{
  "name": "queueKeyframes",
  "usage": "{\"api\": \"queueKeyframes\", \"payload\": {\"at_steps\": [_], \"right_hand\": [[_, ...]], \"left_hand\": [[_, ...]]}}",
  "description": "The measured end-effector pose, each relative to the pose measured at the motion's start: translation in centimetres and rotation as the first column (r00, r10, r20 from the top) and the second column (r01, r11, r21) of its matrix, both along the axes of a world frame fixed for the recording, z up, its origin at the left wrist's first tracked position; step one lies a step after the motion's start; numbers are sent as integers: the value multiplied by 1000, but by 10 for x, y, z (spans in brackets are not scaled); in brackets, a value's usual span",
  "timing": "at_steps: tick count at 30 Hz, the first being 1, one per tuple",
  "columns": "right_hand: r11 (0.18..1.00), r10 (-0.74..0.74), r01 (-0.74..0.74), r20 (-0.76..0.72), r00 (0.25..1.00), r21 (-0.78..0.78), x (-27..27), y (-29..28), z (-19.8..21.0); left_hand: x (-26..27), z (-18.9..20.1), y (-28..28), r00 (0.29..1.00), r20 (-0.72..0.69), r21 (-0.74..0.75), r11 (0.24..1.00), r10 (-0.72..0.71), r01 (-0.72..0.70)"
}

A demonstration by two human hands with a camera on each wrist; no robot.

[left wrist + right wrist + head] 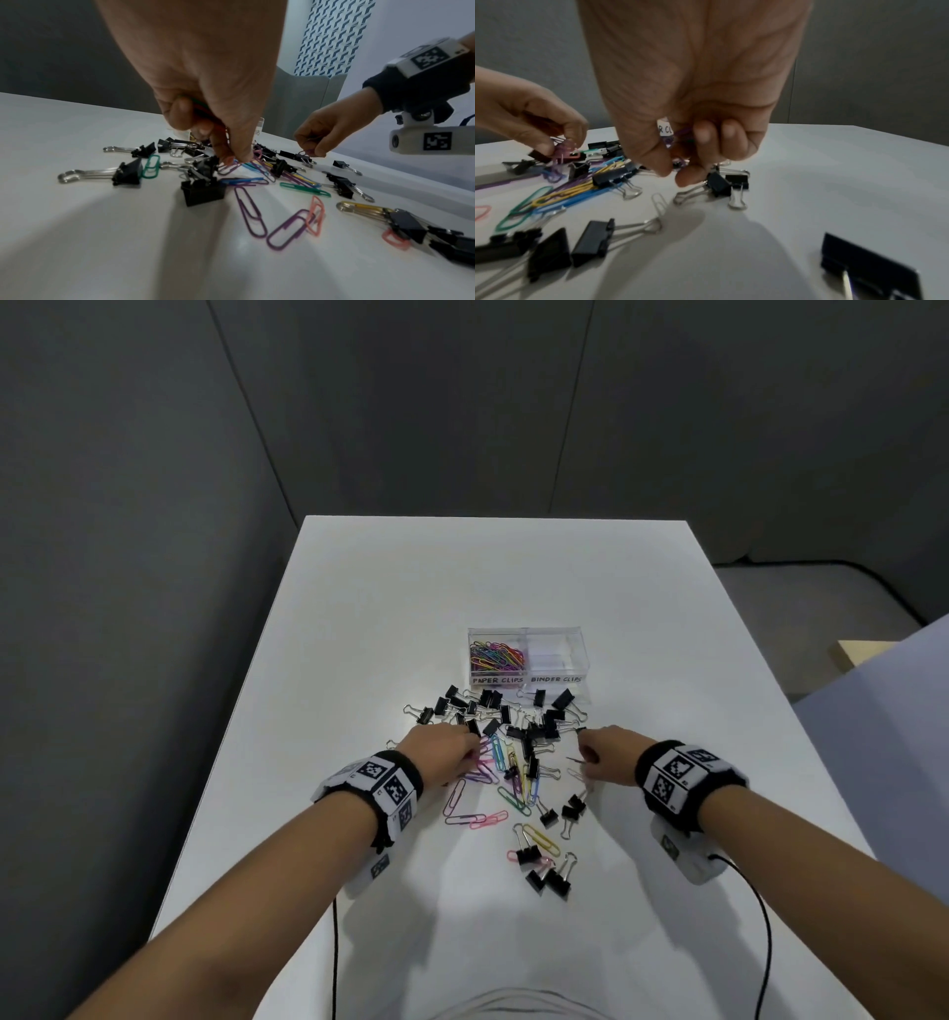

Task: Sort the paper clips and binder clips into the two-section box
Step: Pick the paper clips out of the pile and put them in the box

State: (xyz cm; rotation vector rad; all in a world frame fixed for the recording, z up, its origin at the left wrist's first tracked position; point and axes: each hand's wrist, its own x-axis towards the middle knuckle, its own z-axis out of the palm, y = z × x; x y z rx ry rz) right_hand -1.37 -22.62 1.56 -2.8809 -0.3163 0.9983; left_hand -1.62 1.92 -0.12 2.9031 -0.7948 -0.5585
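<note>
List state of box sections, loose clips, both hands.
Paper clip section: partly filled.
Binder clip section: empty.
Binder clips: loose on table.
Paper clips: scattered on table.
Left hand: pinching paper clips.
Right hand: pinching paper clips.

Right hand (695, 113) fingers (707, 136) pinch purple paper clips (680, 132) above black binder clips (718, 183).

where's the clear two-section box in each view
Head: the clear plastic two-section box stands at centre, beyond the clip pile.
Left wrist: only its white label peeks out behind the left hand.
Right wrist: a label scrap shows behind the right hand.
Shared landmark: that handwritten label strip.
</note>
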Motion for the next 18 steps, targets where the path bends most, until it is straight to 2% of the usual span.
{"api": "queueKeyframes", "payload": {"at_steps": [5,9,15,18], "right_hand": [[991,-79,79,-5,997,110,-4,8,7],[986,-77,78,-8,997,149,-8,28,5],[992,5,-19,113,994,127,-10,65,-4],[988,138,-147,149,979,50,-12,74,-8]], "left_hand": [[0,-1,5,999,-25,1,999,33,-33],[-2,-1,3,994,-52,16,996,91,-91],[-2,0,1,976,-35,-31,976,215,-216],[-4,1,1,972,-60,-21,973,228,-230]]}}
